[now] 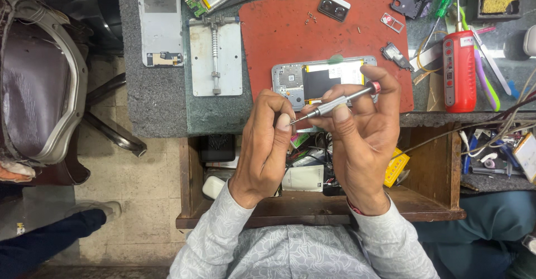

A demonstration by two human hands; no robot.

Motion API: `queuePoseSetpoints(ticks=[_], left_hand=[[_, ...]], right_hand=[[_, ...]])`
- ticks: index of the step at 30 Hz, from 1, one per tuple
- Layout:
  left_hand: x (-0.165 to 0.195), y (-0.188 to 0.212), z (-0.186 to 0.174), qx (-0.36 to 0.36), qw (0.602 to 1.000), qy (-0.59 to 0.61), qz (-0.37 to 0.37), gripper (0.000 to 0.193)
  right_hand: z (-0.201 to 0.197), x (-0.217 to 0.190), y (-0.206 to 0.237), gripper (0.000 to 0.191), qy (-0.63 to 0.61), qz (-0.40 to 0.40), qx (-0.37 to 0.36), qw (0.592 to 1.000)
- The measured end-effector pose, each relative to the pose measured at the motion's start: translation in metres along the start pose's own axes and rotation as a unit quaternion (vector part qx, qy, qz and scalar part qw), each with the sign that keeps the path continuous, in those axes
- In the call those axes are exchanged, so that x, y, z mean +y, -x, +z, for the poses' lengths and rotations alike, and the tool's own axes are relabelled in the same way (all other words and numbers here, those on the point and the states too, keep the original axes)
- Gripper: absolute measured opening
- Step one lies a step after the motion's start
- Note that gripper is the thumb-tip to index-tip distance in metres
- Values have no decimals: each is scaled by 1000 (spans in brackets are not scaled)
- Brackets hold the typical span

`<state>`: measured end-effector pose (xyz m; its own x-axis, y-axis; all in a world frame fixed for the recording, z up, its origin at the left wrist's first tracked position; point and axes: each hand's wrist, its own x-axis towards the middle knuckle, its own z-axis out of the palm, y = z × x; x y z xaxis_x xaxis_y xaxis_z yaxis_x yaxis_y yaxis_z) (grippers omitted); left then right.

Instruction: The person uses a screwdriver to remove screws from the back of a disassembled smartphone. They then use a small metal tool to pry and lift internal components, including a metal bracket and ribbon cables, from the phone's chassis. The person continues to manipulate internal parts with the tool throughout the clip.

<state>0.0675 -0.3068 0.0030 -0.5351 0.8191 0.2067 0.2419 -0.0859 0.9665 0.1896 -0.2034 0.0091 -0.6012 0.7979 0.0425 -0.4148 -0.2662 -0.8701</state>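
Observation:
My right hand (363, 139) holds a small metal screwdriver (338, 105) with a red cap, its tip pointing left. My left hand (267, 139) pinches its fingertips at the screwdriver's tip; anything between them is too small to see. Just beyond both hands, an opened phone (312, 77) with a black battery area and yellow strip lies on a red work mat (290, 39). Several tiny screws (310, 16) rest on the mat.
A metal clamp plate (215, 57), a phone back panel (159, 22), a camera module (334, 6), a red tool (459, 69) and tweezers sit on the grey bench. An open drawer (430, 201) of parts is below. A chair (39, 83) stands left; another person's leg (50, 235) is nearby.

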Motion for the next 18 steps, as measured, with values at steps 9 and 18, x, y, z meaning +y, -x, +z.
queuePoseSetpoints(ticks=[9,18], left_hand=[[-1,2,1,4,1000,12,19,17],[-2,5,20,36,983,176,-35,17]], right_hand=[[4,-4,4,57,-31,-10,7,999],[7,-1,7,57,-70,-23,33,997]])
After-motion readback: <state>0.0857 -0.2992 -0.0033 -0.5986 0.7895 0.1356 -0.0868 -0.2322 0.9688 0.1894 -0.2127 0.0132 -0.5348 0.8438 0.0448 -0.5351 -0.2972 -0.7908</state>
